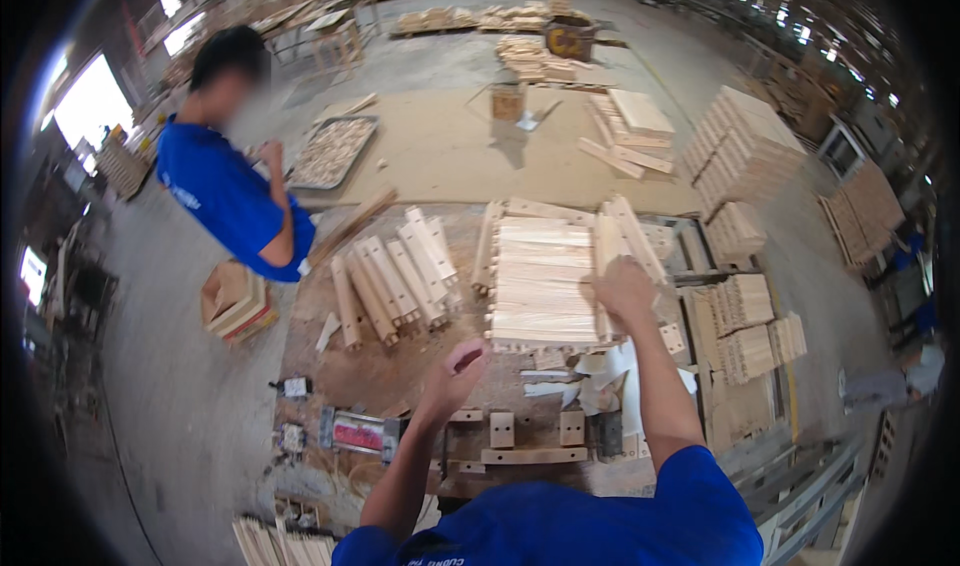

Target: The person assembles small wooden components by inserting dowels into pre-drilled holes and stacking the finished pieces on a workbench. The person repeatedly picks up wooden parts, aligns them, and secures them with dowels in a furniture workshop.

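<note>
A panel of pale wooden slats point(543, 278) lies on the workbench in front of me. My right hand point(625, 291) is at its right edge, fingers bent over a long wooden strip point(606, 241) that runs along that side. My left hand point(455, 374) is raised near the panel's lower left corner, its fingers curled. A dark reddish patch shows in that palm; whether it is an object or shadow is unclear. Left of the panel lie several loose wooden rails with drilled holes point(385, 284). Another strip point(637, 236) leans at the upper right.
Drilled wooden blocks point(502, 429) and a long rail point(535, 456) lie along the bench's near edge, below torn white sheets point(605, 376). A co-worker in blue point(230, 186) stands at the left by a tray of small wood pieces point(335, 153). Stacked boards point(740, 146) stand right.
</note>
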`<state>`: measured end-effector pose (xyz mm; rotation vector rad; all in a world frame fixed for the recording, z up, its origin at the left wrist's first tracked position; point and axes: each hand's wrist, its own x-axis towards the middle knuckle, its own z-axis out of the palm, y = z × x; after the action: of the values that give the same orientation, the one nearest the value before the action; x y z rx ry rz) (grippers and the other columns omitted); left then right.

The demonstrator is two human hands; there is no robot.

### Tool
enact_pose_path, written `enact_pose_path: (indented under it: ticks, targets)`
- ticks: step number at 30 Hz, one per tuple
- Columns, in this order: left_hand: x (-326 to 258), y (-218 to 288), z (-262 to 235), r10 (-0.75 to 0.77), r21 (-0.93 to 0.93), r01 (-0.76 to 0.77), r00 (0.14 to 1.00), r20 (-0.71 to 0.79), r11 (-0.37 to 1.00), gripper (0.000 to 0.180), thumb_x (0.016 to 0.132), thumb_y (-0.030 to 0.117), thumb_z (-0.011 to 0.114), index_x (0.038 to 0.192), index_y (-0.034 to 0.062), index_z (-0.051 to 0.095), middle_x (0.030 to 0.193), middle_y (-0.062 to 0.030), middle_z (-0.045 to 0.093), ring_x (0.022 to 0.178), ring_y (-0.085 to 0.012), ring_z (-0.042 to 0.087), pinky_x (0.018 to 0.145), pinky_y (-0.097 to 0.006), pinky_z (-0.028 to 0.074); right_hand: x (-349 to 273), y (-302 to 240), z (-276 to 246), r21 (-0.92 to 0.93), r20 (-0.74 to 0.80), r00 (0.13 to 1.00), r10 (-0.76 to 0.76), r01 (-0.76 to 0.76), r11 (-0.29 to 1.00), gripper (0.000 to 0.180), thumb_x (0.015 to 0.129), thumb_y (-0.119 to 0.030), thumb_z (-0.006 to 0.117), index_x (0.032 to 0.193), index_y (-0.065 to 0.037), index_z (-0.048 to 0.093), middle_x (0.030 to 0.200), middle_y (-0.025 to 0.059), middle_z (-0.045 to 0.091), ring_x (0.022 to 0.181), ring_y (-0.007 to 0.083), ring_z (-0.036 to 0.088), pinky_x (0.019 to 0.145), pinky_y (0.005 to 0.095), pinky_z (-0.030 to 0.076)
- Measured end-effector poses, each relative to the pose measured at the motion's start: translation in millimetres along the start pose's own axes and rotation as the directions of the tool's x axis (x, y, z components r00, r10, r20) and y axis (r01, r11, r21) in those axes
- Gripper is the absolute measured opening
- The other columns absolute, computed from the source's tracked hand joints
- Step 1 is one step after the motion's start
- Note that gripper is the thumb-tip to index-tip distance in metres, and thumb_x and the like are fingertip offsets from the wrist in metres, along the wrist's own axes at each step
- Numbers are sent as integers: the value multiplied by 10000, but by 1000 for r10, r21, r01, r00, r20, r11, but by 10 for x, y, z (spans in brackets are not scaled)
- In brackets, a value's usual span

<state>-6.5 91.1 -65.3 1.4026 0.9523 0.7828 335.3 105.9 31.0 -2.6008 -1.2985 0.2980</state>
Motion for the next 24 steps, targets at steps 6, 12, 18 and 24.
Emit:
enact_pose_path:
  ticks: [6, 12, 18, 24]
  targets:
    - [504, -122, -503, 9, 152, 31, 967, -254, 988, 370, 972, 232, 724, 1229, -32, 689, 1019, -56, 741, 977, -138, 676, 866, -312, 534, -113, 22, 171, -20, -30, 998, 60, -60, 998, 952, 863, -561, 771, 1493, 36, 381, 1416, 288, 579, 1286, 434, 617, 1035, 529, 525]
    - [1583, -238, -733, 29, 582, 290, 879, -475, 760, 715, 908, 408, 735, 1389, -88, 551, 1161, -275, 732, 1067, -377, 725, 941, -455, 566, -116, 41, 116, 61, 10, 1000, 19, -20, 998, 1069, 886, -556, 757, 1622, 42, 264, 1511, 319, 519, 1376, 468, 542, 1136, 525, 459]
    - [2486, -171, -518, -191, 688, 540, 833, -520, 484, 1007, 873, 515, 757, 1555, -87, 324, 1337, -326, 618, 1199, -412, 667, 985, -476, 561, -302, 487, 152, 144, -223, 968, -112, 146, 979, 1043, 882, -475, 804, 1654, -23, 268, 1457, 301, 558, 1355, 451, 552, 1091, 520, 480]
    - [2718, -137, -518, -328, 588, 657, 750, -575, 472, 1126, 777, 601, 803, 1574, -38, 328, 1350, -254, 660, 1242, -364, 664, 1000, -465, 564, -706, 1157, 4, 644, -75, 989, 130, -52, 763, 876, 922, -230, 788, 1638, -8, 334, 1420, 229, 593, 1197, 289, 616, 952, 403, 551]
